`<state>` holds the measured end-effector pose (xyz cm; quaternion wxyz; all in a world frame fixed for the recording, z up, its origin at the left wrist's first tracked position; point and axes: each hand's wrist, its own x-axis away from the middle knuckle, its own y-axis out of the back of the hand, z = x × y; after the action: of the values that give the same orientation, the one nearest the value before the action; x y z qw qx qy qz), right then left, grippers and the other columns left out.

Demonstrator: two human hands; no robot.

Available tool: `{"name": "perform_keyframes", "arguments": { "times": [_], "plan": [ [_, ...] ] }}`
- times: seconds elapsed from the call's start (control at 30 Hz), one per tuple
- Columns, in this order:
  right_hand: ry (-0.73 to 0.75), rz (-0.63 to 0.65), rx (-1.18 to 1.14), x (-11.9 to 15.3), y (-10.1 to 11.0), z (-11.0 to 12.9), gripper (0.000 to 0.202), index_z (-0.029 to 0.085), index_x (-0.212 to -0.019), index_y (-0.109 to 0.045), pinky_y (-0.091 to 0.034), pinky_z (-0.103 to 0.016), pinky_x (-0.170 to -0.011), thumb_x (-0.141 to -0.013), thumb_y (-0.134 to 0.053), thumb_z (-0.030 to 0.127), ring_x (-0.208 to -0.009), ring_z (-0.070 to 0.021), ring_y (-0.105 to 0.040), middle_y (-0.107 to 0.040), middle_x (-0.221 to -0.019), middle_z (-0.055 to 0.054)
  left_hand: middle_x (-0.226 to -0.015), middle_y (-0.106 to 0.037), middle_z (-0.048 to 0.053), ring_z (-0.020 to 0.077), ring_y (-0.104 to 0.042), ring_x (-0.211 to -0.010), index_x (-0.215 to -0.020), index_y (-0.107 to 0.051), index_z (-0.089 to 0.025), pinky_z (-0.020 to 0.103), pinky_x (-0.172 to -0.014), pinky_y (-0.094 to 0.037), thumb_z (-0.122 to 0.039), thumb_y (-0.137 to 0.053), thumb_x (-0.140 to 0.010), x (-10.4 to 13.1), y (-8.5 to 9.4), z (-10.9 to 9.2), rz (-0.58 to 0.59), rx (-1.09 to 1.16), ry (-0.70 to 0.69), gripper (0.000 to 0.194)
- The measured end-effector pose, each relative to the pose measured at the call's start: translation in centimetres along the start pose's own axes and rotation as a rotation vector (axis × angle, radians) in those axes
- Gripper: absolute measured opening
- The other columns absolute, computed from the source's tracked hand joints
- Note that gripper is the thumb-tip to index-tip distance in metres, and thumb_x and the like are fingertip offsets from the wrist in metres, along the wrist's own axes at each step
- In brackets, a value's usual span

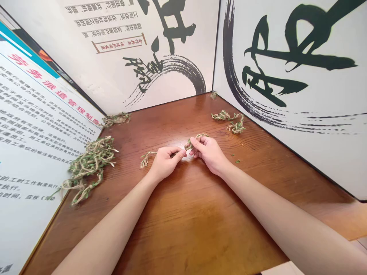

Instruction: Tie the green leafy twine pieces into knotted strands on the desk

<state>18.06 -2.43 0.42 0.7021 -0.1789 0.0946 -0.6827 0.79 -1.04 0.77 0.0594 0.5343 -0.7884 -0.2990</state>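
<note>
A green and tan twine cord (146,157) runs through both hands above the middle of the wooden table (177,214). My left hand (166,162) is closed on it, with a looped, frayed end sticking out to the left. Close beside it, my right hand (207,152) pinches a curled part of the cord between thumb and fingers, and a loop shows above the knuckles. The fingertips of the two hands nearly meet. How the cord runs inside the fingers is hidden.
A large heap of twine (93,162) lies at the left edge, with a smaller bundle (117,119) behind it. Looped twine pieces (236,124) lie at the back right. Green scraps (237,161) sit right of my right hand. Printed panels (183,76) border the table.
</note>
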Motion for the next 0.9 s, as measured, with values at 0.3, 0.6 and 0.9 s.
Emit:
{"name": "perform_keyframes", "arguments": {
  "times": [0.3, 0.6, 0.9],
  "plan": [
    [0.018, -0.104, -0.002, -0.30, 0.08, -0.46, 0.042, 0.013, -0.082, -0.055, -0.042, -0.022, -0.052, -0.075, -0.077, 0.049, -0.057, -0.0090, -0.057, -0.067, -0.079, -0.005, -0.061, -0.055, 0.001, 0.0098, -0.044, -0.059, -0.073, -0.071, -0.012, 0.024, -0.059, -0.034, -0.045, -0.057, -0.088, 0.10, 0.13, 0.26, 0.061, 0.013, 0.038, 0.039],
    [0.023, -0.142, -0.011, -0.42, 0.22, -0.56, 0.042, 0.014, -0.078, -0.050, -0.038, -0.020, -0.050, -0.078, -0.074, 0.049, -0.052, -0.0071, -0.052, -0.065, -0.075, -0.003, -0.062, -0.055, 0.002, 0.0105, -0.043, -0.059, -0.070, -0.067, -0.011, 0.026, -0.058, -0.032, -0.046, -0.055, -0.090, 0.09, 0.07, 0.47, 0.095, -0.037, 0.030, 0.043],
    [0.004, -0.190, 0.036, -0.27, -0.06, 0.01, 0.028, 0.014, -0.076, -0.050, -0.036, -0.020, -0.048, -0.092, -0.062, 0.033, -0.051, -0.0073, -0.051, -0.062, -0.070, -0.002, -0.061, -0.054, 0.001, 0.0103, -0.043, -0.058, -0.066, -0.065, -0.011, 0.027, -0.058, -0.031, -0.044, -0.054, -0.091, 0.09, 0.22, 0.28, 0.110, -0.050, 0.015, 0.043]
  ]
}}
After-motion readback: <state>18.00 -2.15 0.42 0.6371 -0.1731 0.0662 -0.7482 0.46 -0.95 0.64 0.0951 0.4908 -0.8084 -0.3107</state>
